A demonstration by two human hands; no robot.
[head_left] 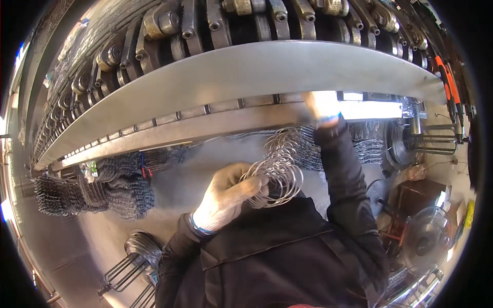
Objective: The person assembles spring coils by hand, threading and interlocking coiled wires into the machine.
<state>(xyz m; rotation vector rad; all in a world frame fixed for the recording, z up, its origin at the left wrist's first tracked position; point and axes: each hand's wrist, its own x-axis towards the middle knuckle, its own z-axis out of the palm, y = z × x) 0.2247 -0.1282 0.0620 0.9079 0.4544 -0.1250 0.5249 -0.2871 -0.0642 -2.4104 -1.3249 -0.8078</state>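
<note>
My left hand [224, 196], in a pale work glove, is closed around a loose bunch of wire coils [285, 180] in front of my chest. The coils trail upward toward the machine's lower edge. Up at the right, my right hand [322, 107], also gloved, reaches to the long metal bar [226, 119] under the machine's broad grey plate [257, 69]. Glare and motion smear its fingers, so whether it holds anything is hidden. Dark wire mesh [308, 149] hangs below the bar, behind the coils.
Rows of metal levers [218, 28] line the machine above the plate. Folded mesh bundles [92, 190] lie at the left. Wire coils sit on racks at the lower left [141, 244] and right [398, 143]. A fan [426, 241] stands at the lower right; orange-handled pliers [449, 82] hang above.
</note>
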